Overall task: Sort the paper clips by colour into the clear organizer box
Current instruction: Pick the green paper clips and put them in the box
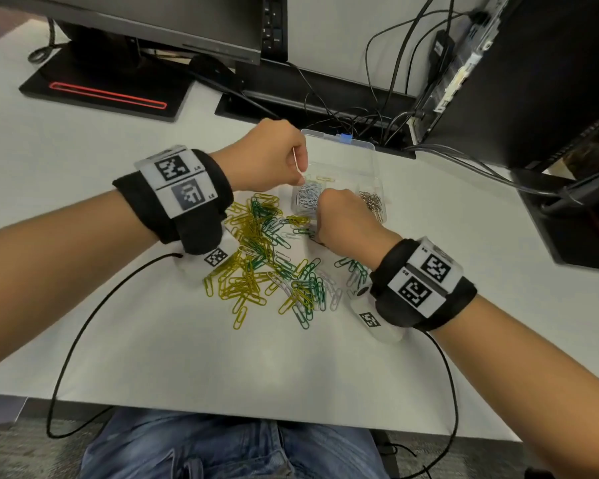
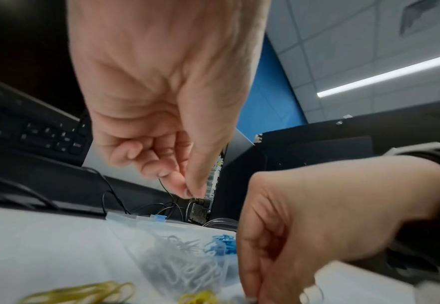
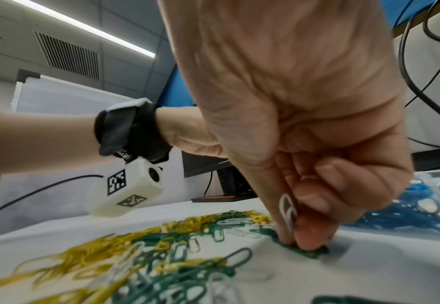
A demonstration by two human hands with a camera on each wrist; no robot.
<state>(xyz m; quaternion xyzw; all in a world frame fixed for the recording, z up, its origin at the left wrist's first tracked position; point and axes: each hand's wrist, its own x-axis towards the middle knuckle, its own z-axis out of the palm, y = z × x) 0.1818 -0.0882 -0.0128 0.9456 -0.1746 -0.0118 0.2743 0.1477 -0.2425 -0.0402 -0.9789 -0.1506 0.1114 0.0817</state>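
A loose pile of yellow, green and white paper clips point(image 1: 263, 261) point(image 3: 161, 246) lies on the white table. Behind it stands the clear organizer box point(image 1: 339, 141) point(image 2: 135, 219), with white clips point(image 1: 306, 198), bronze-coloured clips point(image 1: 372, 202) and blue clips point(image 2: 222, 244) in separate compartments. My left hand point(image 1: 301, 170) point(image 2: 191, 192) hovers over the box's left side and pinches a white paper clip point(image 1: 296, 162). My right hand point(image 1: 320, 234) point(image 3: 299, 242) is down at the pile's far edge. It holds a white clip point(image 3: 287, 214) between curled fingers while its fingertips press a green clip point(image 3: 309, 252).
A monitor stand with a red stripe point(image 1: 108, 95) sits at the back left. Tangled cables point(image 1: 360, 108) and a dark computer case point(image 1: 533, 81) are behind and right of the box. Black wrist-camera cords point(image 1: 83, 323) trail over the table's front edge.
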